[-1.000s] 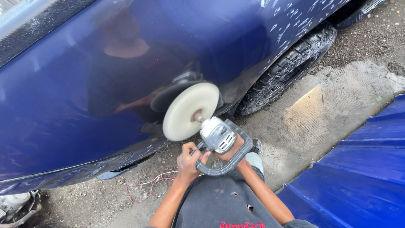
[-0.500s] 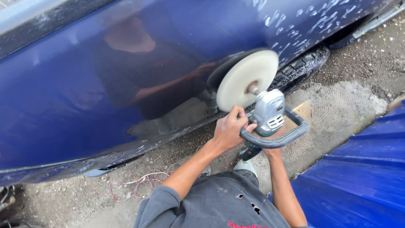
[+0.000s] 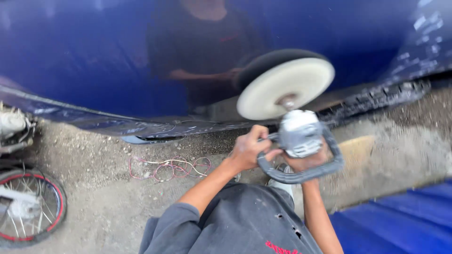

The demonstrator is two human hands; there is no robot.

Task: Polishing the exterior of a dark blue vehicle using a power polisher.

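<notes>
Gravelly ground runs beneath a blue car panel; both hands, left hand and right hand, clasp the polisher, each grip closed.

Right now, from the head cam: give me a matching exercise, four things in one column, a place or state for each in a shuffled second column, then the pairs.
Things:
1. polishing pad
2. loop handle
3. tangled wire
4. spoked wheel

Places or states:
A. lying loose on the gravel under the car's sill
B. at the left edge of the view, red rim
C. white disc against the blue car panel
D. gripped by the left hand and the right hand

Pairs: 1-C, 2-D, 3-A, 4-B
</notes>
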